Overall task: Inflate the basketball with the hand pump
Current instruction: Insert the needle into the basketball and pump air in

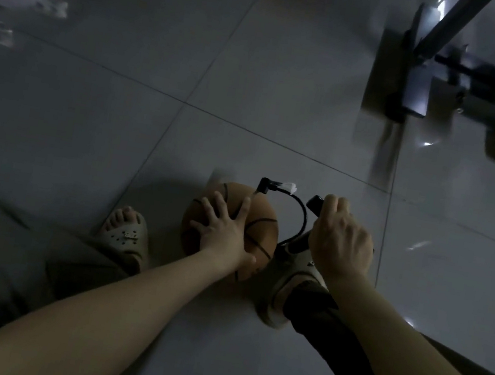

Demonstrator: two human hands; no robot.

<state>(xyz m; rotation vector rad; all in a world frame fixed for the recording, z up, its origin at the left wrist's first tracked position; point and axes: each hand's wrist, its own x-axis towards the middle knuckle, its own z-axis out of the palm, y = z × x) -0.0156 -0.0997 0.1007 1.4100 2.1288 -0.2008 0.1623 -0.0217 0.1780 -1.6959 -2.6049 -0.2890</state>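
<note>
Pump stroke with basketball [262, 219] steadied
The basketball is held on the floor [181, 144] under the spread left hand [223, 230]; the pump handle [314, 203], just beside it, is enclosed by the right hand [341, 239], pump axis downward.

Orange-brown basketball [261, 222] with black seam lines — black pump hose [301, 215], white tag [287, 188] at its nozzle; beige sandals [126, 238] on grey glossy floor tiles [160, 76].
</note>
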